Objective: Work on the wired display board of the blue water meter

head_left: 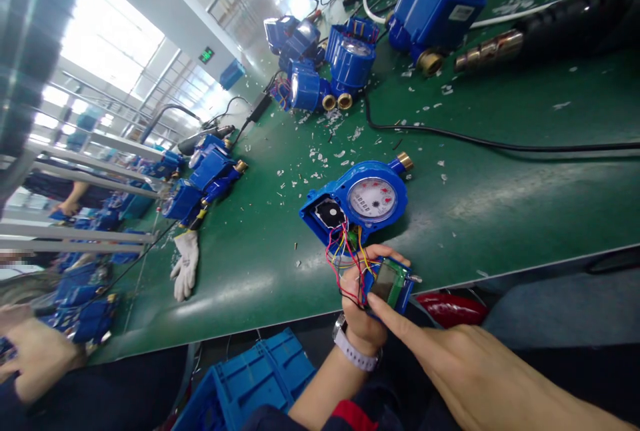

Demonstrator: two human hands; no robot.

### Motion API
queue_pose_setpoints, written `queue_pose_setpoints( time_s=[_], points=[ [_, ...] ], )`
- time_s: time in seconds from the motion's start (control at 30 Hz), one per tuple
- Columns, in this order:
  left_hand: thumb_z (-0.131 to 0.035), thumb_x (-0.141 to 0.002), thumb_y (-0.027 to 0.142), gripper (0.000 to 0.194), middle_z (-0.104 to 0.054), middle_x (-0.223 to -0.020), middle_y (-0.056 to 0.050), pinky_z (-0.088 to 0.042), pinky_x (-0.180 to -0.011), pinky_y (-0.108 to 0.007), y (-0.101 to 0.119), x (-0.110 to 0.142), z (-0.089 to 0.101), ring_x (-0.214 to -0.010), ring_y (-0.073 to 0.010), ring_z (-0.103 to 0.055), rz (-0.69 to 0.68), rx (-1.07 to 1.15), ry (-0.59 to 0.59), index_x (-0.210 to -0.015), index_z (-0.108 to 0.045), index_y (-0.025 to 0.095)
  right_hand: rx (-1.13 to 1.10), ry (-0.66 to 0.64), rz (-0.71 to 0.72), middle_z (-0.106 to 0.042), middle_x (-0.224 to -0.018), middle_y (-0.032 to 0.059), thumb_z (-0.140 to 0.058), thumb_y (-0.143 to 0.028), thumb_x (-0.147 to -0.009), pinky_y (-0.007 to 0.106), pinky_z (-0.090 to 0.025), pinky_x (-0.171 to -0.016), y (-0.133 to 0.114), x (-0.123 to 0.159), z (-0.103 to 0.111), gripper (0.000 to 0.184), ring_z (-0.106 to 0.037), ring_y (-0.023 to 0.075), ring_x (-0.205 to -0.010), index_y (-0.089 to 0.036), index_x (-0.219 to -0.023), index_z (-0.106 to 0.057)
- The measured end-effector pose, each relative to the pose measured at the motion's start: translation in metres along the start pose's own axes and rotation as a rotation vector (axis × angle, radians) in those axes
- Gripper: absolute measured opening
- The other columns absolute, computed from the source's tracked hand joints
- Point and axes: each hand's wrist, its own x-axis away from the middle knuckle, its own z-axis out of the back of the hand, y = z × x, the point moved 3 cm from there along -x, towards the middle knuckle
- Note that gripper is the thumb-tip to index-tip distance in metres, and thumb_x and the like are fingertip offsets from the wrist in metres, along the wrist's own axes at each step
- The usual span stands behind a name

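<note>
A blue water meter [336, 185] lies on the green bench, its round dial facing up and its side box uncovered. Colored wires [332, 264] run from that box to a small blue-framed display module [393, 284]. My left hand [363, 327], with a watch on its wrist, grips this module just off the bench edge, fingers curled behind it. From the right, my right hand [445, 344] reaches over with its index finger stretched out, the tip at the module's near corner. The other right fingers are folded under and partly hidden. A screw [415, 278] sticks out from the module's right side.
Several blue meters [353, 61] stand at the back among plastic scraps. A heat-gun-like tool [490, 51] and a black cable [450, 134] lie at right. A white glove [186, 264] rests at left, near a co-worker's hand [43, 344]. Below is a blue crate [250, 377].
</note>
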Motion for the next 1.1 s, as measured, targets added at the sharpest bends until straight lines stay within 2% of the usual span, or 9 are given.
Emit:
queue_pose_setpoints(
  time_s=[0.07,0.23,0.37,0.5,0.57,0.73,0.9,1.0,1.1],
  points=[
    [-0.050,-0.081,0.064,0.052,-0.070,-0.078,-0.010,-0.058,-0.066,-0.039,0.001,-0.001,-0.001,-0.074,-0.0270,-0.067,0.064,0.019,0.033,-0.090,-0.069,0.016,-0.013,0.018,0.002,-0.066,-0.068,-0.0006,-0.032,0.002,-0.071,0.025,-0.048,-0.041,0.002,0.000,-0.004,0.085,-0.059,0.0170,-0.045,-0.015,-0.154,-0.028],
    [-0.054,-0.079,0.059,0.043,-0.072,-0.079,-0.010,-0.059,-0.069,-0.042,0.001,-0.001,-0.003,-0.075,-0.0289,-0.067,0.208,0.136,0.040,-0.087,-0.072,0.021,-0.267,0.015,-0.078,-0.072,-0.089,0.0056,-0.031,-0.001,-0.087,0.027,-0.059,-0.061,0.004,0.006,-0.019,0.069,-0.068,0.0179,-0.062,-0.018,-0.153,-0.034],
    [-0.056,-0.078,0.057,0.041,-0.072,-0.080,-0.009,-0.058,-0.068,-0.041,0.002,-0.001,-0.003,-0.074,-0.0285,-0.067,0.187,0.157,0.034,-0.088,-0.074,0.022,-0.454,-0.004,-0.129,-0.071,-0.087,0.0086,-0.029,-0.005,-0.092,0.026,-0.057,-0.060,0.003,0.004,-0.025,0.059,-0.067,0.0177,-0.065,-0.013,-0.149,-0.040],
    [-0.053,-0.081,0.050,0.036,-0.070,-0.079,-0.008,-0.056,-0.070,-0.037,0.002,-0.001,-0.002,-0.076,-0.0264,-0.066,0.162,0.162,0.093,-0.085,-0.076,0.023,-0.551,-0.015,-0.165,-0.060,-0.064,0.0016,-0.025,-0.012,-0.096,0.022,-0.048,-0.050,0.001,0.000,-0.027,0.054,-0.057,0.0134,-0.051,-0.008,-0.147,-0.041],
    [-0.052,-0.082,0.051,0.037,-0.068,-0.080,-0.008,-0.055,-0.071,-0.037,0.003,-0.002,-0.002,-0.077,-0.0262,-0.064,0.144,0.158,0.109,-0.085,-0.076,0.024,-0.604,-0.031,-0.199,-0.056,-0.060,-0.0007,-0.024,-0.016,-0.099,0.022,-0.044,-0.049,0.000,0.000,-0.030,0.052,-0.053,0.0130,-0.049,-0.009,-0.148,-0.041],
    [-0.046,-0.083,0.066,0.049,-0.066,-0.083,-0.008,-0.053,-0.072,-0.038,0.003,-0.001,-0.002,-0.077,-0.0275,-0.064,0.058,0.098,0.084,-0.089,-0.074,0.026,-0.771,-0.111,-0.299,-0.050,-0.056,-0.0033,-0.020,-0.028,-0.105,0.024,-0.039,-0.049,-0.002,0.001,-0.039,0.052,-0.050,0.0128,-0.049,-0.008,-0.151,-0.033],
    [-0.042,-0.085,0.066,0.051,-0.066,-0.086,-0.007,-0.053,-0.073,-0.036,-0.001,0.001,0.000,-0.080,-0.0258,-0.063,0.044,0.146,0.060,-0.094,-0.074,0.027,-0.915,-0.206,-0.428,-0.054,-0.059,-0.0043,-0.021,-0.034,-0.106,0.025,-0.043,-0.059,0.000,-0.002,-0.033,0.049,-0.052,0.0126,-0.053,-0.017,-0.149,-0.036],
    [-0.042,-0.085,0.066,0.051,-0.066,-0.086,-0.007,-0.053,-0.071,-0.035,-0.001,0.001,0.000,-0.080,-0.0255,-0.063,0.037,0.164,0.034,-0.095,-0.074,0.028,-0.816,-0.324,-0.425,-0.059,-0.066,-0.0031,-0.023,-0.031,-0.104,0.027,-0.045,-0.066,0.006,0.000,-0.023,0.046,-0.056,0.0141,-0.061,-0.026,-0.149,-0.035],
    [-0.045,-0.084,0.065,0.051,-0.067,-0.088,-0.007,-0.054,-0.072,-0.036,0.000,0.000,0.000,-0.081,-0.0269,-0.065,0.026,0.177,0.002,-0.097,-0.074,0.026,-0.456,-0.427,-0.342,-0.063,-0.077,-0.0003,-0.024,-0.024,-0.101,0.028,-0.046,-0.062,0.014,0.003,-0.011,0.052,-0.059,0.0170,-0.064,-0.034,-0.151,-0.030]
  ],
)
